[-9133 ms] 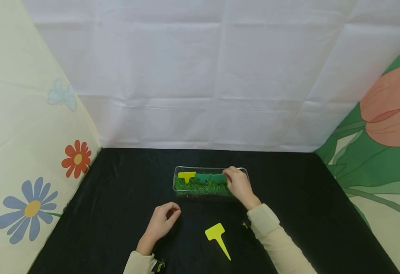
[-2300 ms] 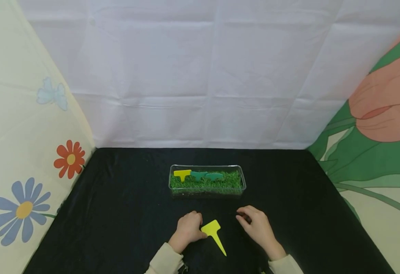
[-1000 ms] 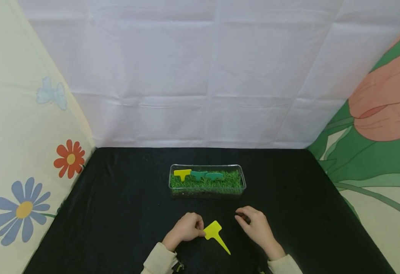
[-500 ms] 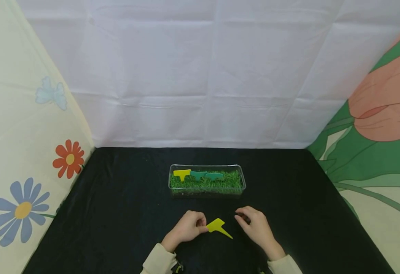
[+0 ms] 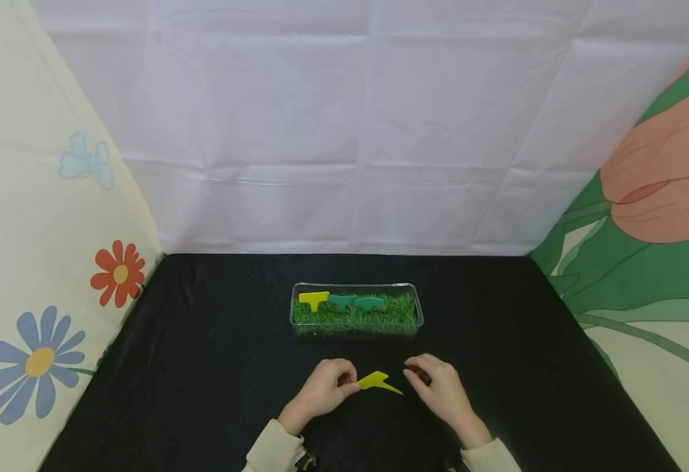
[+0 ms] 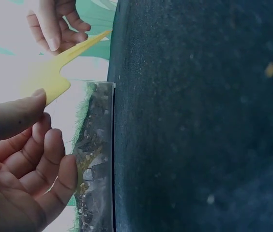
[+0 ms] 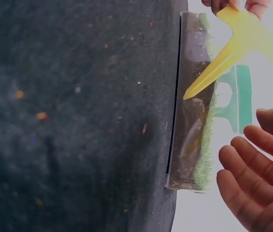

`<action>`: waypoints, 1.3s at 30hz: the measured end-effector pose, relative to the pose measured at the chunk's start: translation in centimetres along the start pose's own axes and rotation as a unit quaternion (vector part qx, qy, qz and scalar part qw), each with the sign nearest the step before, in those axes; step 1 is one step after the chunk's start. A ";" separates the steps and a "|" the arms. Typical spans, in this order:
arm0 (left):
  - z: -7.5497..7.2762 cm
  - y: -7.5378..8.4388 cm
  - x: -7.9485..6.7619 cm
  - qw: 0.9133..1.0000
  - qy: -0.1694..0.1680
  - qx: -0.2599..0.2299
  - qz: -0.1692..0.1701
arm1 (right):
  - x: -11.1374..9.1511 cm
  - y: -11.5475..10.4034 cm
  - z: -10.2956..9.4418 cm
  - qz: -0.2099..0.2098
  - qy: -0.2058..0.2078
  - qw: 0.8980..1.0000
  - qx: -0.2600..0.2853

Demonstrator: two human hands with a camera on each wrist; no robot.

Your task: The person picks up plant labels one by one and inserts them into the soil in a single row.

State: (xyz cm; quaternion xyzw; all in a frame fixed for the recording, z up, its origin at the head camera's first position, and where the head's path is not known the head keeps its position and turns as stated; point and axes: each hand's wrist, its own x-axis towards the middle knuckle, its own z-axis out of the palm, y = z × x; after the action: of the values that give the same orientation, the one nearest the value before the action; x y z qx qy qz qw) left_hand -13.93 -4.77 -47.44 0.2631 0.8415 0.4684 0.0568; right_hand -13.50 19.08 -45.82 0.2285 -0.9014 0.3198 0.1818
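My left hand [image 5: 322,391] pinches a yellow T-shaped plant label [image 5: 375,379] by one end of its head, between thumb and index finger. In the left wrist view the label's pointed stem stretches toward my right hand [image 6: 59,24]. That right hand [image 5: 443,393] is just right of the tip, fingers loosely curled, holding nothing. Behind both hands stands a clear box of grass [image 5: 356,333]. Another yellow label [image 5: 313,299] is stuck upright in its left part, beside two green labels, one angular [image 5: 341,301] and one rounded [image 5: 369,303].
A black cloth [image 5: 214,341] covers the table, with small specks on it. White fabric [image 5: 344,164] hangs behind the table, and flower-patterned cloths stand at the left [image 5: 14,249] and right [image 5: 633,288].
My right hand has left the green label in the box and come back toward me. My left hand has picked up the yellow label from the cloth and tilted it, stem swinging up and right.
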 end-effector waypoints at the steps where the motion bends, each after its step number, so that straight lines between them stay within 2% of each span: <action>1: 0.0 0.0 0.0 1.000 0.002 0.003 0.001 | 0.0 -0.1 0.0 -0.003 0.000 1.000 0.002; 11: 0.2 0.0 0.0 1.000 0.015 0.013 0.015 | 0.8 -1.8 -0.7 -0.046 -0.034 0.997 0.046; 25: 0.3 0.2 0.0 1.000 0.008 0.025 0.013 | 1.3 -3.2 -0.3 -0.095 -0.030 0.994 0.047; 39: 0.3 0.5 -0.1 1.000 0.012 0.017 0.006 | 1.3 -3.4 -0.1 -0.107 -0.055 0.991 0.055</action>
State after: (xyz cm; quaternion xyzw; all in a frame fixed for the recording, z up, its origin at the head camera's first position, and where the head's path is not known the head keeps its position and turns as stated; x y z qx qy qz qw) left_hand -13.57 -4.36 -47.24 0.2635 0.8483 0.4576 0.0389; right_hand -12.76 16.39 -43.43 0.3504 -0.8618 0.3340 0.1518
